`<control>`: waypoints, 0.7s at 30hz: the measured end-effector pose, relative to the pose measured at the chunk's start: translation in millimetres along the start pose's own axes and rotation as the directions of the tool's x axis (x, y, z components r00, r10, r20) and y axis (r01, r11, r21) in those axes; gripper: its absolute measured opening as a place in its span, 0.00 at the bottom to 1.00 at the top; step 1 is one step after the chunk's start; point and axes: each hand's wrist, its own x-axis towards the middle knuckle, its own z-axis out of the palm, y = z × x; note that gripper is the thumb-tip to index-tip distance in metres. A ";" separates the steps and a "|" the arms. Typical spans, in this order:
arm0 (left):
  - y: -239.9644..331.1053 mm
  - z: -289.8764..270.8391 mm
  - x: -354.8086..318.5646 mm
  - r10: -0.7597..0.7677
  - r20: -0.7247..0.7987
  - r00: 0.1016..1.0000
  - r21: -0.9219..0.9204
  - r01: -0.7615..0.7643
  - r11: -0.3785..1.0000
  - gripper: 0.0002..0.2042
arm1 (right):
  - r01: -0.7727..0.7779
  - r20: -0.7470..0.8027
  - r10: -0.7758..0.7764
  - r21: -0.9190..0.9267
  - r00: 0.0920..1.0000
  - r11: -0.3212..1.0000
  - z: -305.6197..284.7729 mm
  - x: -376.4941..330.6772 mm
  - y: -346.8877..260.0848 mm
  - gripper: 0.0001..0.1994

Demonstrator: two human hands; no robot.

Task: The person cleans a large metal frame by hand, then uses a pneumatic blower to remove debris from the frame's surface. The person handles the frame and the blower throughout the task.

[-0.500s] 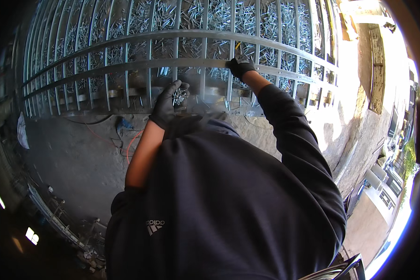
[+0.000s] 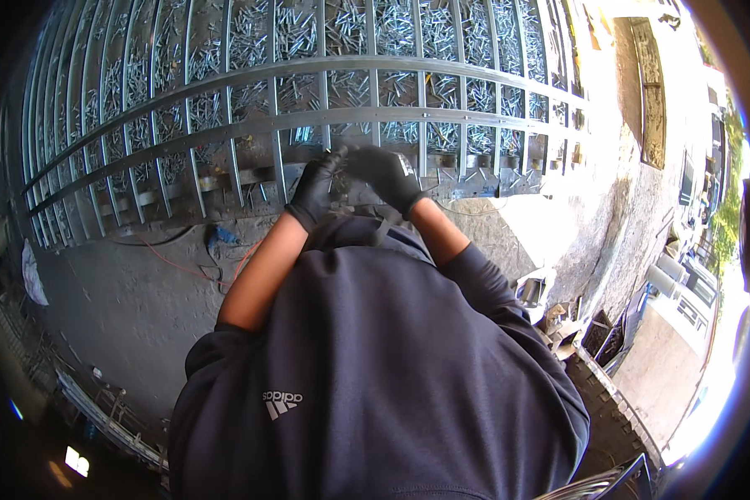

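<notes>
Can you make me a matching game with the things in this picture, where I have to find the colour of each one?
Things:
1. gloves on the left hand and right hand
2. metal fence panel
3. cable on the ground
4. sweatshirt

Colours:
a. orange-red
b. dark navy
c. black
d. shiny grey

Pairs: 1-c, 2-d, 3-a, 4-b
</notes>
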 end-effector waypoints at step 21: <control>13.2 8.4 -28.3 0.046 -0.139 0.989 0.027 -0.043 0.999 0.14 | 0.213 0.211 -0.069 -0.809 0.975 0.547 -65.2 55.5 158.8 0.06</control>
